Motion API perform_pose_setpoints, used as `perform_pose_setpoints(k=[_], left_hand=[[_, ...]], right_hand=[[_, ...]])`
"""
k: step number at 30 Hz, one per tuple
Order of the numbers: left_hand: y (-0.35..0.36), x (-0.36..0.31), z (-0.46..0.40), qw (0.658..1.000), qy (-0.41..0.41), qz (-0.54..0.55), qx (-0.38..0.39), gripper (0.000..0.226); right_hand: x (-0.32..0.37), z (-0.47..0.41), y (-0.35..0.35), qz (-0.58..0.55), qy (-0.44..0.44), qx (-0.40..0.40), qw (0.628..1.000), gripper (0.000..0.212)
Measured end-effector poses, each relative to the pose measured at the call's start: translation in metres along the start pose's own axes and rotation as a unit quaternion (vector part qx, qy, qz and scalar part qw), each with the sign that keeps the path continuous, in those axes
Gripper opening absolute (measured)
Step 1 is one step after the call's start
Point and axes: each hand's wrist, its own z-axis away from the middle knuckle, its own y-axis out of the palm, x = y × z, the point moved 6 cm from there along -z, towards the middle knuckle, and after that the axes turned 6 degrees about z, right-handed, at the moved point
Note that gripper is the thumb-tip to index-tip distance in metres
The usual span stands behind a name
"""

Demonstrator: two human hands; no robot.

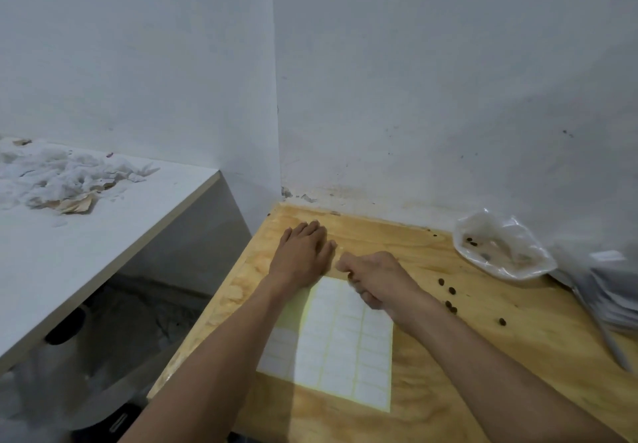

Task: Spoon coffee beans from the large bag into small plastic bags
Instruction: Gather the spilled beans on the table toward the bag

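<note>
We see left hand point(303, 253) flat, fingers straight, on wooden table point(431, 356) near its far left corner. Right hand point(374, 278) curled over top edge of label sheet point(341, 346); cannot tell what it pinches. Plastic bag point(500, 246) against wall point(448, 97); loose coffee beans point(450, 299) between it and hand.

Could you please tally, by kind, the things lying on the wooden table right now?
Loose coffee beans: 5 clearly visible
Sheet of white labels: 1
Clear plastic bag with a few beans in it: 1
Stack of small bags, blurred: 1
Total: 8
</note>
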Motion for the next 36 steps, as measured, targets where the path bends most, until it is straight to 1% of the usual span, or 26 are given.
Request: perform_pose_setpoints(k=[1,2,3,4,5,6,7,8,9,10,11,13,16,20,23,24,25,26,27,28,29,30,31,32,34,36], left_hand=[[0.002,0.000,-0.001,1.000,0.002,-0.014,-0.004,0.040],[0.004,0.000,-0.003,0.999,0.003,-0.044,-0.006,0.041],[0.005,-0.003,-0.005,0.996,0.003,-0.086,-0.002,0.045],[0.005,-0.008,-0.008,0.992,0.002,-0.130,0.008,0.050],[0.005,-0.016,-0.011,0.987,0.006,-0.161,0.019,0.057],[0.006,-0.027,-0.015,0.984,0.018,-0.172,0.028,0.062],[0.008,-0.041,-0.017,0.986,0.034,-0.156,0.039,0.067],[0.012,-0.056,-0.020,0.989,0.048,-0.124,0.058,0.070],[0.018,-0.069,-0.022,0.991,0.061,-0.092,0.081,0.070],[0.025,-0.082,-0.024,0.990,0.075,-0.072,0.101,0.067],[0.034,-0.092,-0.026,0.988,0.087,-0.057,0.115,0.063],[0.051,-0.105,-0.028,0.985,0.105,-0.032,0.131,0.058],[0.063,-0.106,-0.026,0.985,0.096,-0.007,0.141,0.060],[0.063,-0.102,-0.025,0.986,0.088,0.001,0.143,0.062],[0.063,-0.102,-0.026,0.987,0.085,0.003,0.136,0.061],[0.063,-0.102,-0.025,0.987,0.085,0.003,0.135,0.061],[0.064,-0.102,-0.025,0.987,0.084,0.003,0.135,0.061],[0.063,-0.102,-0.025,0.987,0.084,0.003,0.134,0.061],[0.063,-0.101,-0.026,0.988,0.083,0.005,0.133,0.061],[0.063,-0.101,-0.026,0.988,0.083,0.006,0.133,0.061],[0.064,-0.101,-0.026,0.988,0.083,0.007,0.134,0.061],[0.064,-0.101,-0.026,0.987,0.084,0.007,0.134,0.062],[0.064,-0.101,-0.026,0.987,0.085,0.006,0.134,0.062],[0.065,-0.101,-0.026,0.987,0.086,0.005,0.133,0.062],[0.064,-0.101,-0.025,0.987,0.084,0.005,0.134,0.062],[0.064,-0.101,-0.026,0.988,0.081,0.009,0.135,0.062]], right_hand=[[-0.003,0.001,-0.008,-0.080,0.057,0.028,0.995,0.020],[-0.003,0.004,-0.018,-0.172,0.097,0.047,0.979,0.015],[-0.002,0.009,-0.031,-0.262,0.115,0.045,0.957,0.013],[-0.003,0.012,-0.048,-0.317,0.112,0.027,0.942,0.015],[-0.006,0.013,-0.066,-0.328,0.102,-0.003,0.939,0.017],[-0.009,0.018,-0.086,-0.280,0.080,-0.053,0.955,0.022],[-0.013,0.025,-0.109,-0.181,0.053,-0.119,0.975,0.026],[-0.015,0.032,-0.129,-0.059,0.020,-0.181,0.982,0.028],[-0.016,0.039,-0.144,0.047,-0.013,-0.230,0.972,0.027],[-0.020,0.045,-0.155,0.113,-0.042,-0.257,0.959,0.025],[-0.028,0.050,-0.161,0.147,-0.060,-0.262,0.952,0.022],[-0.046,0.057,-0.166,0.183,-0.060,-0.250,0.949,0.023],[-0.070,0.057,-0.168,0.196,-0.054,-0.242,0.949,0.033],[-0.073,0.050,-0.162,0.231,-0.066,-0.245,0.939,0.026],[-0.069,0.041,-0.160,0.254,-0.070,-0.230,0.937,0.012],[-0.066,0.040,-0.160,0.253,-0.070,-0.222,0.939,0.011],[-0.066,0.039,-0.161,0.221,-0.066,-0.210,0.950,0.014],[-0.068,0.037,-0.163,0.146,-0.051,-0.195,0.969,0.019],[-0.070,0.036,-0.164,0.037,-0.021,-0.175,0.984,0.020],[-0.072,0.034,-0.165,-0.078,0.012,-0.153,0.985,0.017],[-0.071,0.034,-0.165,-0.164,0.039,-0.137,0.976,0.010],[-0.070,0.032,-0.166,-0.201,0.054,-0.131,0.969,0.006],[-0.068,0.033,-0.166,-0.206,0.060,-0.129,0.968,0.008],[-0.068,0.032,-0.167,-0.169,0.055,-0.136,0.975,0.012],[-0.064,0.033,-0.168,-0.021,0.015,-0.170,0.985,0.018],[-0.059,0.033,-0.166,0.115,-0.045,-0.210,0.970,0.024]])
